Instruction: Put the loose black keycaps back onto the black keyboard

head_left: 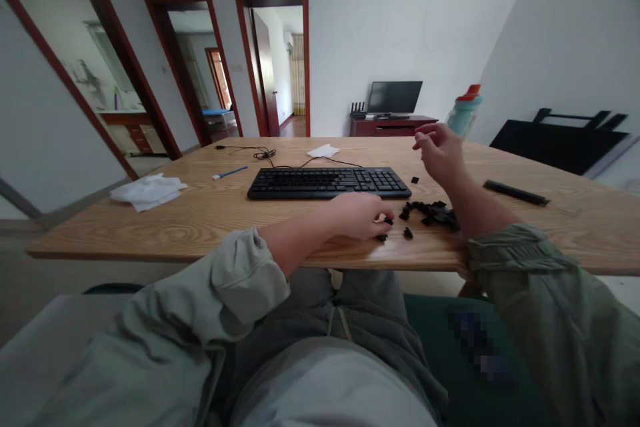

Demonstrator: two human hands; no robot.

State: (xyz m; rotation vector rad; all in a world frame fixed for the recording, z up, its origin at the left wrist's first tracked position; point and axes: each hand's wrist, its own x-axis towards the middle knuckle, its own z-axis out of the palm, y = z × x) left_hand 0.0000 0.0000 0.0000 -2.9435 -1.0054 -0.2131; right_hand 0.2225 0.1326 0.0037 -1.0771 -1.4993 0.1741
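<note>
My left hand (pixel 357 215) lies low over the table's near edge. Its thumb and fingers close around a small black keycap (pixel 389 220). Another keycap (pixel 382 238) sits just below those fingertips, and one more loose keycap (pixel 408 233) lies to their right. Raised above the table, my right hand (pixel 441 152) has its fingers bent and a little apart, with nothing visible between them. Under the right forearm is a pile of black keycaps (pixel 440 213), partly hidden by it. A black keyboard (pixel 327 184) stretches across the table beyond my left hand.
A single black piece (pixel 415 180) lies right of the keyboard. White tissues (pixel 149 191), a blue-handled brush (pixel 231 173) and a cable (pixel 265 154) are at left; another tissue (pixel 324 151) lies behind. At right are a black bar (pixel 516 193) and a bottle (pixel 464 113).
</note>
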